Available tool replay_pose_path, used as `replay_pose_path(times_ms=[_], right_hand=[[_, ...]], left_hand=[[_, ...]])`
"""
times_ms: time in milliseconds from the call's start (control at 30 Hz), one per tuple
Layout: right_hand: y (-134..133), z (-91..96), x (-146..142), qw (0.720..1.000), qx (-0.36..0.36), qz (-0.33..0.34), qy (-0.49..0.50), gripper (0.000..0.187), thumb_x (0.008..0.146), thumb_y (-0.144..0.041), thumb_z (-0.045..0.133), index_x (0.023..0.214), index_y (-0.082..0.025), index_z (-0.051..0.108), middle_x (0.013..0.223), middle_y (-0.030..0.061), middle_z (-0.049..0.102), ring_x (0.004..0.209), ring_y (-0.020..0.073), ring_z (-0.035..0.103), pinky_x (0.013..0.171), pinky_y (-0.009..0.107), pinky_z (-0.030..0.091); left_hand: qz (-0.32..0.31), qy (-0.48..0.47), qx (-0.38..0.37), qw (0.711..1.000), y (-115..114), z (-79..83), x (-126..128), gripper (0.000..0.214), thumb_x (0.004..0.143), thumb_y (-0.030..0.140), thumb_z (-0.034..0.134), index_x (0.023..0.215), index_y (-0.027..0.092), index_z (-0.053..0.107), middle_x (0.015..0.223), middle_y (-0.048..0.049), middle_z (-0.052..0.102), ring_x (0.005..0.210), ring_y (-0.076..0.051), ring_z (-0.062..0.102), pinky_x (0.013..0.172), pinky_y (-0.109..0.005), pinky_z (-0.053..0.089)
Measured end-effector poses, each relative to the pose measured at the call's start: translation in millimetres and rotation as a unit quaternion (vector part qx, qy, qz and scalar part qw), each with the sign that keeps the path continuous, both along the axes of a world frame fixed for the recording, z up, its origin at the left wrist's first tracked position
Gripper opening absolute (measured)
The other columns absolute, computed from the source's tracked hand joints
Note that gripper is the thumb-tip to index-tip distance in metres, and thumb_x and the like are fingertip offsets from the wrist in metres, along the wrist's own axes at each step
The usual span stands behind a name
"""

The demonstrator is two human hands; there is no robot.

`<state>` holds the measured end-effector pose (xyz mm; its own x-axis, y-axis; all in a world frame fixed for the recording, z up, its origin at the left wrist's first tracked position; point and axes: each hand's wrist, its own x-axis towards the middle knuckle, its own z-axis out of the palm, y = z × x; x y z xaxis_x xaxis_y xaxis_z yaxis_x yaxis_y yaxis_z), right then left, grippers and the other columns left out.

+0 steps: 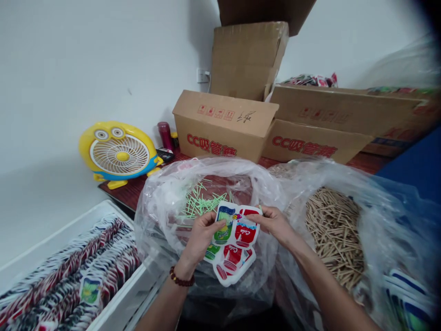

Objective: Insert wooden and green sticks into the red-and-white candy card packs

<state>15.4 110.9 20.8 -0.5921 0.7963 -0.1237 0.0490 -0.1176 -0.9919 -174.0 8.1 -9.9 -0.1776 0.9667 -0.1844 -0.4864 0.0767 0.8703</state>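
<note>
Several flat packets printed like drink cans are held in front of me, above a clear plastic bag [155, 193]. Between its thumb and fingers, my left hand [201, 232] pinches a blue-and-green packet [224, 232]. My right hand [277, 224] grips the upper edge of a red cola packet [245, 233] beside it. More red packets [231, 258] fan out below these two; what holds them is hidden. Thin green sticks [203, 202] lie loose in the bag, just beyond my left hand. A beaded bracelet circles my left wrist.
At left, a white bin [117, 294] holds rows of upright packets. Brown sticks [334, 230] fill another plastic bag at right, near blue-and-green packets [409, 294]. A yellow fan [138, 138], a dark red bottle [165, 135] and cardboard boxes [220, 128] stand behind.
</note>
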Motion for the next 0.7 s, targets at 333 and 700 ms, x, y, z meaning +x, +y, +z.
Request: replay_pose_path(times_ms=[333, 700], right_hand=[[2.0, -8.0, 4.4, 0.998, 0.046, 0.017, -0.04, 0.033, 0.068, -0.044, 0.073, 0.062, -0.016, 0.057, 0.055, -0.0049, 0.051, 0.05, 0.0073, 0.041, 0.049, 0.021, 0.03], [-1.3, -9.7, 9.1, 0.999, 0.021, 0.041, -0.029, 0.029, 0.067, -0.044, 0.074, 0.07, -0.017, 0.064, 0.066, -0.0016, 0.063, 0.061, 0.0131, 0.054, 0.062, 0.026, 0.043]], left_hand=[[0.008, 0.026, -0.007, 1.0, -8.1, 2.1, 1.2, 0.021, 0.067, 0.028, 0.078, 0.077, 0.015, 0.066, 0.065, 0.0003, 0.067, 0.058, -0.015, 0.063, 0.057, -0.024, 0.048], [0.004, 0.056, 0.007, 0.998, -18.7, 4.0, 1.3, 0.023, 0.073, 0.032, 0.073, 0.086, 0.014, 0.069, 0.073, -0.0035, 0.073, 0.062, -0.019, 0.067, 0.064, -0.03, 0.054]])
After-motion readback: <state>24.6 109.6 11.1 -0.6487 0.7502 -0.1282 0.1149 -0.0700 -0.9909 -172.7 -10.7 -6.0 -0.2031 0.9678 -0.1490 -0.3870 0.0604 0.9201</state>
